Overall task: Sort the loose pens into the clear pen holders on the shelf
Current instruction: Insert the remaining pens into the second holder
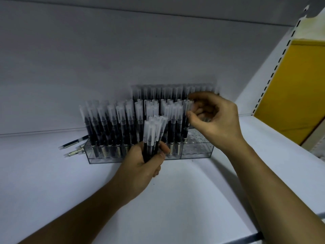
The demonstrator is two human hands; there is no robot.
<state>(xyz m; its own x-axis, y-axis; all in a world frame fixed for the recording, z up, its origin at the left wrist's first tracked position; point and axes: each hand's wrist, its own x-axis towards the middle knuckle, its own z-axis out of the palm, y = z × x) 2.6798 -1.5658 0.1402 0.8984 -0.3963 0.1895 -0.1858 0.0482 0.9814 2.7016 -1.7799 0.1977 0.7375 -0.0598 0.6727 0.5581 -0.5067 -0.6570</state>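
Head view: left hand (142, 166) around pen bundle (152, 134)

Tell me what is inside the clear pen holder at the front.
Upright capped black pens fill most of the clear pen holder; its right end shows empty holes. The left hand and its bundle of pens cover the middle slots.

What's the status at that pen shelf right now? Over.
Left hand grips pen bundle. Right hand pinches one pen at clear holder, empty holes at its right end. Two loose pens lie left of holder; nothing blocking.
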